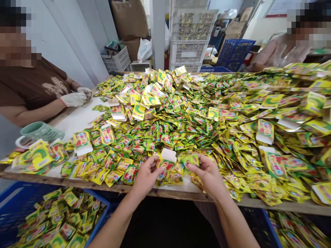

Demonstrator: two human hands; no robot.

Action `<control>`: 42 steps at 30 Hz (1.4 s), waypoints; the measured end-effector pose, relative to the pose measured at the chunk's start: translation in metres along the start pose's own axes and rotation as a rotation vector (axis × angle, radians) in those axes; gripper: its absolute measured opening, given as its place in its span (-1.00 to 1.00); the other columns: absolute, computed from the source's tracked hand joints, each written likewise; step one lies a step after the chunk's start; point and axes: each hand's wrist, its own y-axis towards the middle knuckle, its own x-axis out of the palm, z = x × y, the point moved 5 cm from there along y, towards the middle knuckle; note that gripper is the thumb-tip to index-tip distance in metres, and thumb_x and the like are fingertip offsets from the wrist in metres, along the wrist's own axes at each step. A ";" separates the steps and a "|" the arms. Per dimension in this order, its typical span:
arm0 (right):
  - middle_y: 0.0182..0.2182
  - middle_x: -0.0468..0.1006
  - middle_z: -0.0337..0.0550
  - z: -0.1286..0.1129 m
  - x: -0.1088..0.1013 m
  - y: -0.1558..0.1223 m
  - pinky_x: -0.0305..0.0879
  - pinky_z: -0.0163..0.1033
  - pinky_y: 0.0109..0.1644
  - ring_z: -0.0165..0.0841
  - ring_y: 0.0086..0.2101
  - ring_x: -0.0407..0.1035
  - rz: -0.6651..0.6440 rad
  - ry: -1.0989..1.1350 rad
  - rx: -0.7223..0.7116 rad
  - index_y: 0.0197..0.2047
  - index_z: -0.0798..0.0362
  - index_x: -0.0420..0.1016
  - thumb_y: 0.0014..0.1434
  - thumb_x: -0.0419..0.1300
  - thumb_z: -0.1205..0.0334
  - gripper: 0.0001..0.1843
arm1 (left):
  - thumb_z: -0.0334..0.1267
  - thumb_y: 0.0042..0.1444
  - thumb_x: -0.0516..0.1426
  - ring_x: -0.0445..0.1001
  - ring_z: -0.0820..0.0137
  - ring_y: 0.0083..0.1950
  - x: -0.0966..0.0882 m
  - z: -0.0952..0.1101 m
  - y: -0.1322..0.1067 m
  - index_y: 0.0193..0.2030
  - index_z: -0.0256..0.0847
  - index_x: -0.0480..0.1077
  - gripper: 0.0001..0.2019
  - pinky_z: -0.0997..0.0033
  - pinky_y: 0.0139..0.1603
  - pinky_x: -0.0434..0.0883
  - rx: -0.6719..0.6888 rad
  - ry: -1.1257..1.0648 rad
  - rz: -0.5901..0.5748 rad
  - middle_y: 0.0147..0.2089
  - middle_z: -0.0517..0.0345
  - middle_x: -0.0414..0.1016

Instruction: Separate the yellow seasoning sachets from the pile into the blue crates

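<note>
A small yellow carton with its white flap raised sits at the lower centre of the frame, pinched between the thumb and fingers of the left hand. Just right of it, the right hand grips a green packet the same way. Beyond, a heap of packets spreads across the frame; a mug stands at left, a blue crate at lower left.

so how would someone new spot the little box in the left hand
Find the table heaped with shiny packets, then the middle of its near edge. There the left hand holds the box, beside the green packet in the right hand. Unlike the loose boxes lying around, it is held, its white flap open.
</note>
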 end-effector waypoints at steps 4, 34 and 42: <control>-0.30 0.54 -0.20 -0.022 0.009 -0.002 0.36 -0.24 -0.16 -0.31 -0.27 0.43 0.191 -0.019 -0.175 -0.18 -0.02 0.41 0.04 0.32 0.20 -0.74 | -0.22 0.05 0.22 0.54 0.30 -0.16 0.009 0.002 -0.006 -0.17 -0.21 0.38 -0.78 0.36 -0.12 0.44 0.025 0.039 -0.046 -0.22 0.09 0.57; -0.01 0.38 -0.02 -0.053 0.074 -0.018 0.22 0.04 0.10 -0.12 0.11 0.10 -0.523 -0.997 -0.496 -0.20 -0.03 0.57 0.25 0.11 0.33 -0.80 | -0.22 0.22 0.07 0.36 0.35 -0.03 0.012 0.011 -0.030 -0.05 -0.18 0.35 -0.80 0.44 0.01 0.28 0.064 0.011 -0.106 -0.09 0.17 0.43; -0.18 0.51 -0.07 -0.022 0.054 -0.025 0.40 -0.15 -0.13 -0.28 -0.20 0.41 -0.192 -0.361 -0.190 -0.12 -0.03 0.53 0.20 0.18 0.20 -0.82 | -0.15 0.24 0.05 0.41 0.27 0.06 0.004 0.004 -0.033 0.02 -0.19 0.41 -0.71 0.32 0.15 0.29 0.057 -0.015 -0.086 0.01 0.08 0.50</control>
